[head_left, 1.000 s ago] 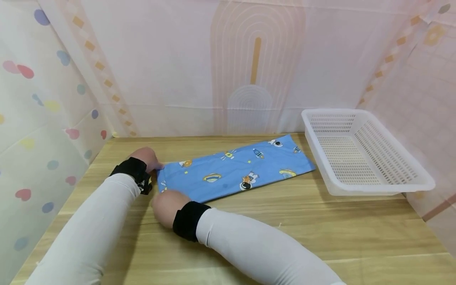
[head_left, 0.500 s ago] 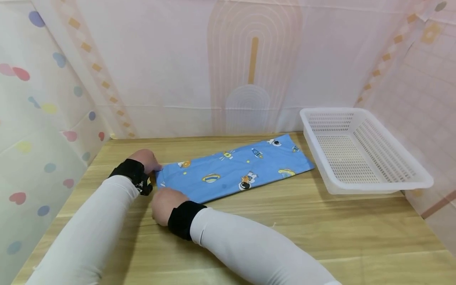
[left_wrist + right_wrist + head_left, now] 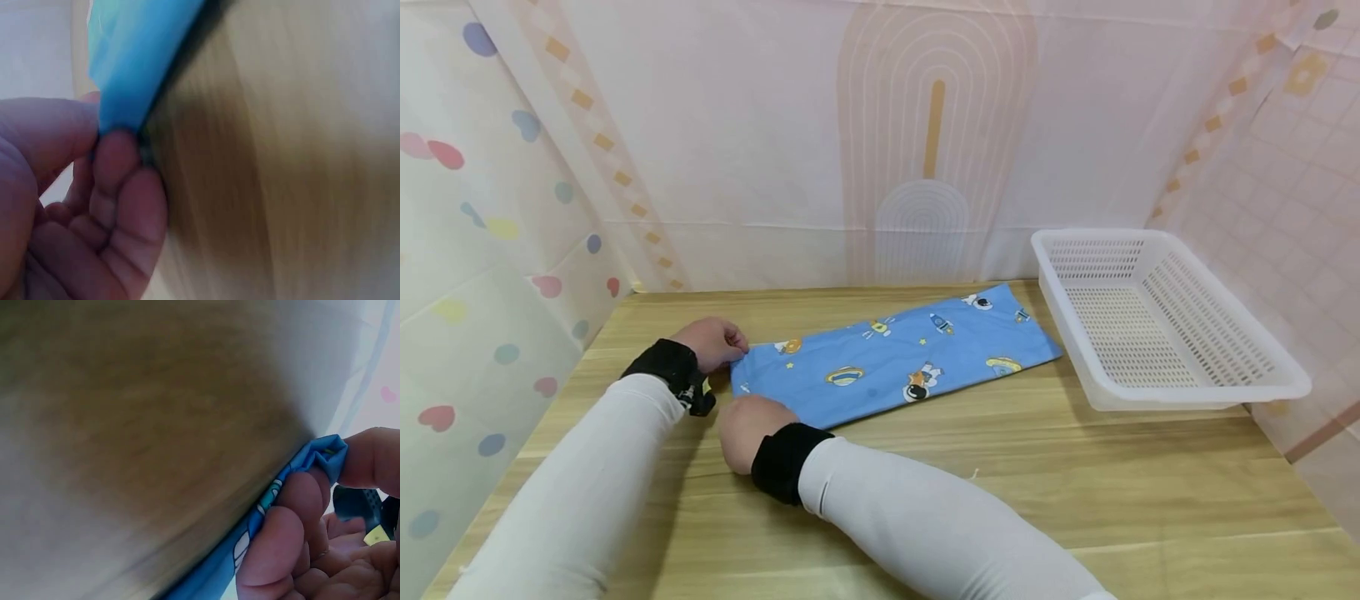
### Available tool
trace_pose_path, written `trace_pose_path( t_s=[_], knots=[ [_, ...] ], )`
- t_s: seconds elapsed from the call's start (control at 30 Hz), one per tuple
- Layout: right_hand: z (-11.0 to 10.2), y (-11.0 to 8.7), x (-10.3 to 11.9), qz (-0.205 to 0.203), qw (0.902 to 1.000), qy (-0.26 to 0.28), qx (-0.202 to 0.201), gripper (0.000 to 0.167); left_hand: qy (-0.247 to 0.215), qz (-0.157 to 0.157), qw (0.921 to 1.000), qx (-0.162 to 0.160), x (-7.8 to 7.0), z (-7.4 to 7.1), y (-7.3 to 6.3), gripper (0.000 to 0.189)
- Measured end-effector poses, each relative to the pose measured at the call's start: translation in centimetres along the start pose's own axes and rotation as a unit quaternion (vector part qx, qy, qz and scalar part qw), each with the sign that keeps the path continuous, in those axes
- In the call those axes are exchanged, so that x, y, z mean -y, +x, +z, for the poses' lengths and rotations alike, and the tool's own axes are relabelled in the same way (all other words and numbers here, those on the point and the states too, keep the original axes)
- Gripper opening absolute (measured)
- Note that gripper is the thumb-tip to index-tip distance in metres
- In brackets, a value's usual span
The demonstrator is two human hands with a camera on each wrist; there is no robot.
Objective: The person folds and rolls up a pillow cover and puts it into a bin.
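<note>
A folded blue cloth (image 3: 880, 358) printed with astronauts, rockets and planets lies flat in a long strip, slanting across the wooden table. At its far left corner my left hand (image 3: 711, 343) pinches the fabric. The left wrist view shows that blue corner (image 3: 134, 75) between thumb and fingers (image 3: 119, 162). My right hand (image 3: 754, 429) is at the near left corner, its fingers hidden from the head camera. In the right wrist view, thumb and fingers (image 3: 275, 544) pinch the bunched cloth edge (image 3: 312, 456).
A white perforated plastic basket (image 3: 1150, 333) stands at the right, just beyond the cloth's right end. Patterned sheets (image 3: 760, 150) hang behind the table (image 3: 1000, 475) and along both sides. A small thread (image 3: 974, 474) lies near the right forearm.
My left hand has turned at the far left corner, so its curled fingers and thumb now show. The right hand stays almost in place. Cloth and basket lie as before.
</note>
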State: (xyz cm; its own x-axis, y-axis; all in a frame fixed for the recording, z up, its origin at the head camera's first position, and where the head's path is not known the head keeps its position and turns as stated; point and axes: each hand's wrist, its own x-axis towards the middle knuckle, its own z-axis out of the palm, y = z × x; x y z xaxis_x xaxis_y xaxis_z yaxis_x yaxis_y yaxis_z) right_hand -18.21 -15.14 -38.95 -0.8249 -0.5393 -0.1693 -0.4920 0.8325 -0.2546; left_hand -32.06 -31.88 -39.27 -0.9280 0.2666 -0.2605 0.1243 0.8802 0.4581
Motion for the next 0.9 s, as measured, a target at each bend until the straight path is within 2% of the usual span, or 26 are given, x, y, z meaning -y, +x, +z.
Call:
trace_pose_path(
  t_s=[0.1,0.33,0.5,0.67,0.9],
  knots=[
    [0.1,0.1,-0.3,-0.007,1.0,0.006,0.003,0.028,0.012,0.017,0.9997,0.01,0.6,-0.4,-0.2,0.016],
    [-0.3,-0.5,-0.2,-0.004,0.9999,0.01,0.003,0.033,-0.015,0.004,0.9992,0.038,1.3,-1.0,-0.5,0.028],
    [-0.4,-0.6,0.0,0.016,0.9996,0.022,0.005,0.028,-0.006,0.002,0.9992,0.039,1.2,-1.2,-0.7,0.03],
    [-0.4,-0.7,0.1,0.027,0.9996,0.012,0.003,0.023,0.009,0.01,0.9992,0.038,1.6,-1.1,-0.7,0.028],
    [-0.5,-1.0,0.1,0.015,0.9997,-0.019,-0.006,0.02,0.038,0.038,0.9982,0.029,1.5,-1.2,-0.7,0.02]
  ],
)
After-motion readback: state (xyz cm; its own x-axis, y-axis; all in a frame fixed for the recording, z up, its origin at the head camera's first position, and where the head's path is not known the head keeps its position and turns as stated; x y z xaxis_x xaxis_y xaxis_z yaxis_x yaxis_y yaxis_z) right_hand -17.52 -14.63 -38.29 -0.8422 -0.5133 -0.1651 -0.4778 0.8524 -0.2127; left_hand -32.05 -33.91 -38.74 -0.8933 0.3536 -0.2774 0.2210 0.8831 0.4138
